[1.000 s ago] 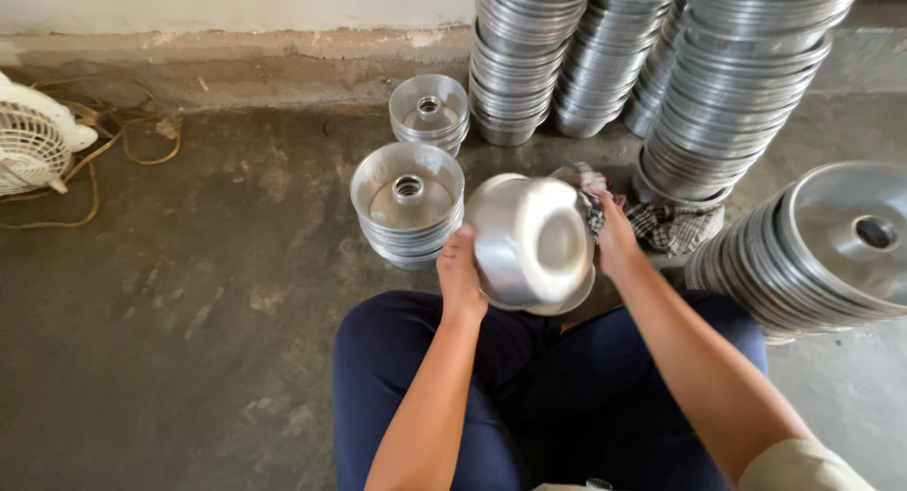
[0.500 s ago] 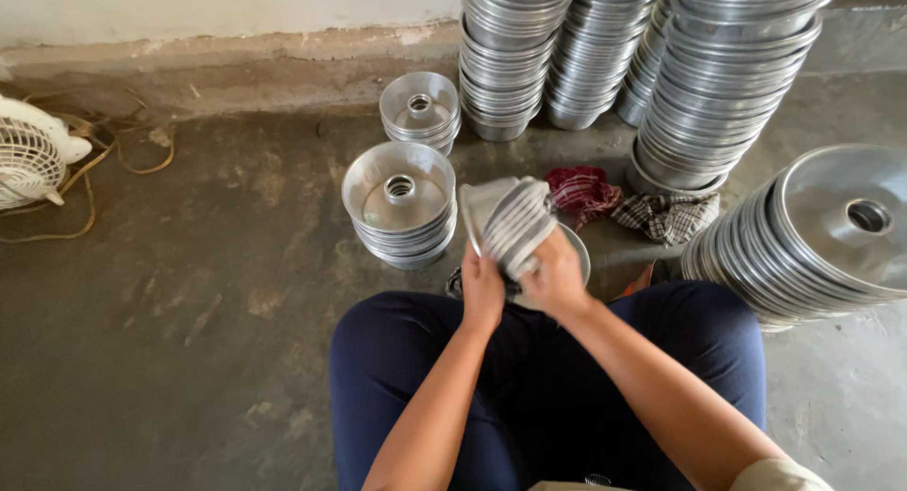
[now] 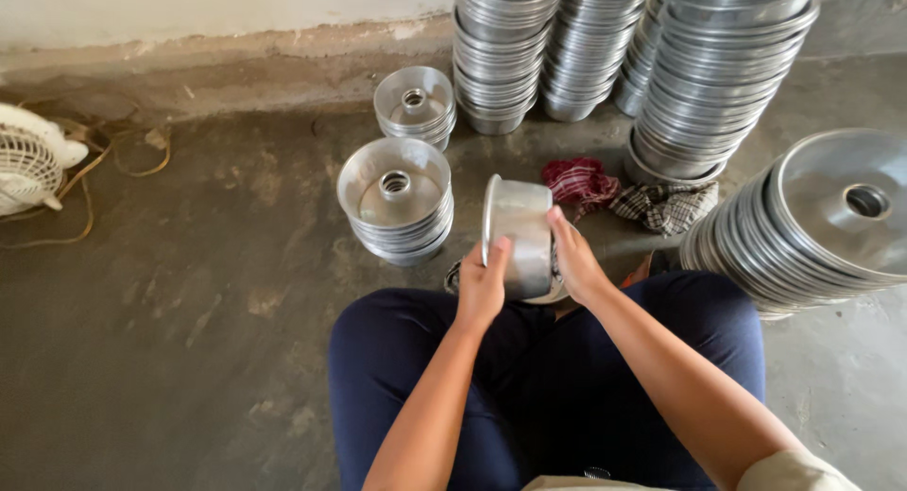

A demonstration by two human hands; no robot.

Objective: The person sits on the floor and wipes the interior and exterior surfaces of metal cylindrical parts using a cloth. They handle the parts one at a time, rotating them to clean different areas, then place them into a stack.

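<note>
Now the metal pan (image 3: 518,234) has been turned: a second ago its rounded underside faced up at the person, half a second ago it was swinging round, and at this moment it stands on edge over the lap, open mouth facing left toward the short stack of ring pans (image 3: 397,203) on the concrete floor (image 3: 189,292). The left hand (image 3: 482,288) is clamped on the near rim from below, thumb up along the edge, and the right hand (image 3: 574,259) is pressed flat against the pan's outer wall and base, so both hands are closed on the one pan, close together with only its body between them. To me the turn looks like the person going round the piece, side after base, as in wiping or checking it, though no cloth shows in either hand. A red checked cloth (image 3: 578,181) and a dark checked cloth (image 3: 666,206) lie on the floor just beyond the pan, near the foot of the tall stacks (image 3: 718,85) by the back wall. A slanted pile of lids (image 3: 812,222) leans at the right edge, and a white fan (image 3: 28,165) sits at the far left edge.
</note>
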